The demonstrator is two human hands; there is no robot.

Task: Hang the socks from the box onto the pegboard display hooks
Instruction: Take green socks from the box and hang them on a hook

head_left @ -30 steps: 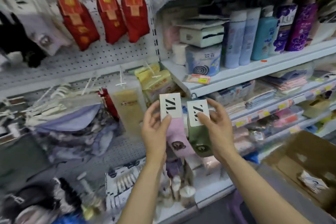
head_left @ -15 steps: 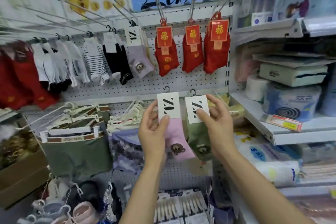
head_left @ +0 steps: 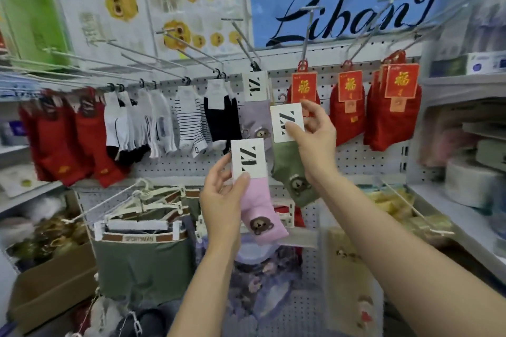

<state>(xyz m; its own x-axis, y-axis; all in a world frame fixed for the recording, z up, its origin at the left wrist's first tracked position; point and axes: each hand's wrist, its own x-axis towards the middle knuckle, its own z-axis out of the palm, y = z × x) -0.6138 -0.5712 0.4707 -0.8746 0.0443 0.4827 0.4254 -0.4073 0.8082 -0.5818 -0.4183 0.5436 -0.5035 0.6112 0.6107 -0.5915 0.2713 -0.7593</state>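
The right hand point(head_left: 315, 142) has lifted its green sock point(head_left: 290, 172) clear of the other pair. Half a second ago the 2 header cards sat level, side by side at chest height; now the green sock's white card point(head_left: 287, 122) is up in the centre of the frame, overlapping the lilac bear sock point(head_left: 256, 117) that already hangs from a pegboard hook point(head_left: 254, 64). Thumb and fingers pinch that card at its right edge, and the small hanger loop at its top left is near the hook but not yet on it, as far as can be judged.

The left hand point(head_left: 221, 194) stays lower, just below centre, pinching the card of the pink sock point(head_left: 260, 213) between thumb and fingers; the sock dangles with its bear patch facing out.

The view has also tilted up, so the blue Libang sign point(head_left: 342, 8) and the long bare hooks at upper left now show. The red socks point(head_left: 347, 115) hang to the right of centre.

The green sock seems to be going up first, probably behind the lilac one, with the pink sock waiting its turn. The box is not identifiable here.
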